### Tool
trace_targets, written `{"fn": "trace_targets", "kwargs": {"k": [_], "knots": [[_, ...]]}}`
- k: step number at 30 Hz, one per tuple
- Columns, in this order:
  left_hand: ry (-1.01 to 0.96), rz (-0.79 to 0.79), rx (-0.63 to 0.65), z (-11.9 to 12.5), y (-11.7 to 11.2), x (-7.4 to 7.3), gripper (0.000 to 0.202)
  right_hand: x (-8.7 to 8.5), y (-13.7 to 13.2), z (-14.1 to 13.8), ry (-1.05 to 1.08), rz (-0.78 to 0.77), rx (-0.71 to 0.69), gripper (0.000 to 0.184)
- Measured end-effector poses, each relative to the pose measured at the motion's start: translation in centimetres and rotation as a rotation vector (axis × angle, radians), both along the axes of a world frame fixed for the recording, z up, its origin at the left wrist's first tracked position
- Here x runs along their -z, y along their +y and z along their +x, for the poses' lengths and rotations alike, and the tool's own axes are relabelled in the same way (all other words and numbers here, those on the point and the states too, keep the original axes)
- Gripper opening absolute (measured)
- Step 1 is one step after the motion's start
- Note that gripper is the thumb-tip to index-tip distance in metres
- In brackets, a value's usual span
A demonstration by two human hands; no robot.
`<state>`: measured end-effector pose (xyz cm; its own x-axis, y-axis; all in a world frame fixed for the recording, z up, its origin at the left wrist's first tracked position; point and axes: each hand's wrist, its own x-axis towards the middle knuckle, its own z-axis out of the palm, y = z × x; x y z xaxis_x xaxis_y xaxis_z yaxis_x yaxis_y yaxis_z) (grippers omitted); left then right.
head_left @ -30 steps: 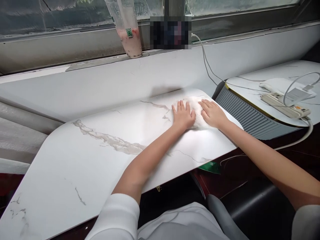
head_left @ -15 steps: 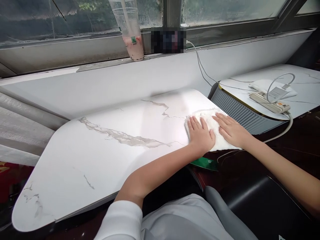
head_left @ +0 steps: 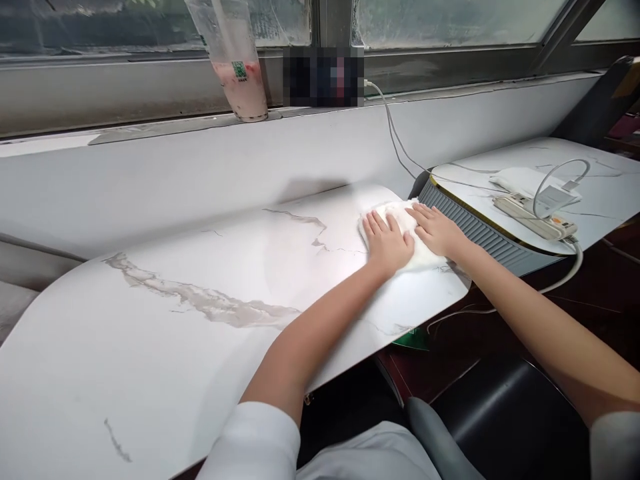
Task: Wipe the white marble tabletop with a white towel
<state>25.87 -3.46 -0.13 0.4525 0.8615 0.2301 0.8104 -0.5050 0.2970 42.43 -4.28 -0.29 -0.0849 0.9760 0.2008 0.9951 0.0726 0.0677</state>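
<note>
A white cloth [head_left: 405, 220] lies on the right end of a white marble-patterned table top [head_left: 175, 300]. My left hand [head_left: 386, 241] rests flat on the cloth with its fingers stretched out. Beside it, my right hand [head_left: 436, 230] also presses flat on the cloth's right part, fingers extended. Both hands sit side by side near the table's far right corner.
A plastic cup with pink drink [head_left: 235, 63] stands on the window sill. To the right, a second marble table [head_left: 590, 180] carries a power strip [head_left: 533, 217] and a white cable [head_left: 395, 140]. A dark chair [head_left: 500, 413] sits below at the right.
The two hands and the cloth slid from the table's near right edge back toward the far right corner. The camera view shifted slightly.
</note>
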Motion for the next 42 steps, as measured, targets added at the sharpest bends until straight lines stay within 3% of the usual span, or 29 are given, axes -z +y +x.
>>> {"fn": "trace_targets", "kwargs": {"k": [5,9,13,18,23,28,32,37,40,42], "knots": [[0.026,-0.041,-0.058,0.5,7.3,0.0,0.063,0.1,7.8,-0.1,0.032,0.028,-0.001,0.058],[0.017,-0.062,-0.084,0.3,11.2,-0.1,0.062,0.0,11.8,-0.5,0.053,0.018,-0.003,0.057],[0.014,-0.078,-0.087,0.1,13.1,-0.2,0.061,-0.2,13.4,-0.6,0.057,0.019,-0.028,0.057],[0.016,-0.073,-0.077,-0.1,13.1,-0.1,0.062,-0.1,13.0,-0.7,0.088,0.002,-0.016,0.059],[0.022,-0.060,-0.071,-0.5,11.2,0.0,0.061,0.4,10.9,-0.6,0.086,0.015,-0.025,0.059],[0.024,-0.027,0.009,-1.1,7.6,0.1,0.062,1.0,6.1,-0.9,0.054,0.078,-0.013,0.057],[0.040,-0.017,0.086,-2.5,2.8,0.2,0.062,1.0,-0.1,-2.4,0.029,0.104,0.030,0.057],[0.042,0.010,0.133,-6.6,-5.4,0.0,0.065,0.8,-8.7,-6.3,0.014,0.080,0.008,0.058],[0.048,0.019,0.128,-9.2,-9.1,-0.1,0.065,0.7,-11.8,-8.6,0.014,0.062,-0.041,0.060],[0.066,0.015,0.115,-10.4,-10.4,-0.2,0.066,0.7,-12.6,-9.7,0.009,0.057,-0.057,0.062]]}}
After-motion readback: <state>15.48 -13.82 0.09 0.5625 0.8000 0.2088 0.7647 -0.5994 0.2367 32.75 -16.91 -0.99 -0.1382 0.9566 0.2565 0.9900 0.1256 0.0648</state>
